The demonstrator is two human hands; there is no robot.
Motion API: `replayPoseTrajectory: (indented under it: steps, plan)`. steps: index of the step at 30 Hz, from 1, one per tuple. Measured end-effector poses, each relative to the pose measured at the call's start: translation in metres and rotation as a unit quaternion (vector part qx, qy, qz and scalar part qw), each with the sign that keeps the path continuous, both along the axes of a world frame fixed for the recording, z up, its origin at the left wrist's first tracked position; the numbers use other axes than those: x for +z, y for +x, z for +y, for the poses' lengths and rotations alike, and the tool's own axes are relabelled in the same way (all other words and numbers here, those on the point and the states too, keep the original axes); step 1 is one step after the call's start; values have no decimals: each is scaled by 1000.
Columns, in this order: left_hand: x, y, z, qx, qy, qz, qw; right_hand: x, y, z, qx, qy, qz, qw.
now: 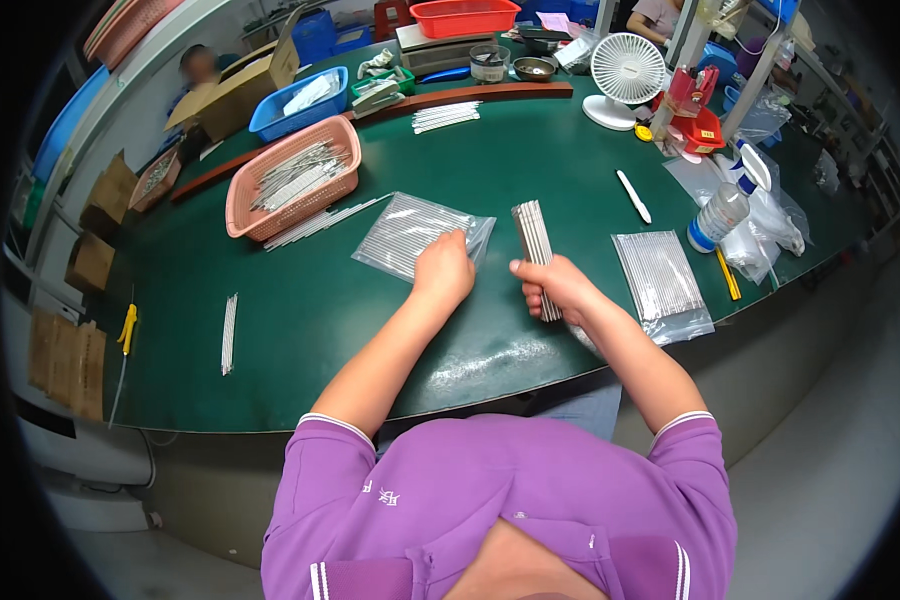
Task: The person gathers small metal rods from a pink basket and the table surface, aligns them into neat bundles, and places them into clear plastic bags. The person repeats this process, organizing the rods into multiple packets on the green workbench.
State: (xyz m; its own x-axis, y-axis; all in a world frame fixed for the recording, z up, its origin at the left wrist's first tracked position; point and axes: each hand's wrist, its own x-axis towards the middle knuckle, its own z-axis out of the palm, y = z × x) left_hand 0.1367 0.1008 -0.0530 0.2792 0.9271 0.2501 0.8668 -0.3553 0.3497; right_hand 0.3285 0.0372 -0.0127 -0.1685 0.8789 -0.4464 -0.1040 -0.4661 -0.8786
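Observation:
My right hand is closed round a bundle of thin metal rods, tilted upright above the table. My left hand has its fingers curled at the right edge of a clear plastic bag; the fingertips are partly hidden. Inside that bag, metal rods lie side by side in a flat layer. To the right of my right hand lies a second clear bag of rods. Several loose rods rest beside a pink basket, which holds more rods. A small group of rods lies at the left.
On the green table stand a white fan, a blue-capped bottle and a blue basket. A white pen-like tool and a yellow knife lie at the right. A yellow air gun hangs by the left edge.

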Motion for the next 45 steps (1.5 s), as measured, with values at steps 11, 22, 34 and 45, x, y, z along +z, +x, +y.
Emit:
replayPoseTrajectory:
  steps: [11, 22, 34, 45]
  plan:
    - [14, -30, 20, -3, -273, -206, 940, -5, -18, 0, 86, -80, 65, 991]
    - [-2, -26, 42, -22, -290, -228, 929, -13, -17, 48, 27, 10, 22, 999]
    - [0, -20, 29, 7, -191, -160, 968, -23, -16, 58, -7, -5, 42, 999]
    - [10, -8, 7, -69, 5, -91, 993, -30, -12, 48, 0, -21, 77, 997]
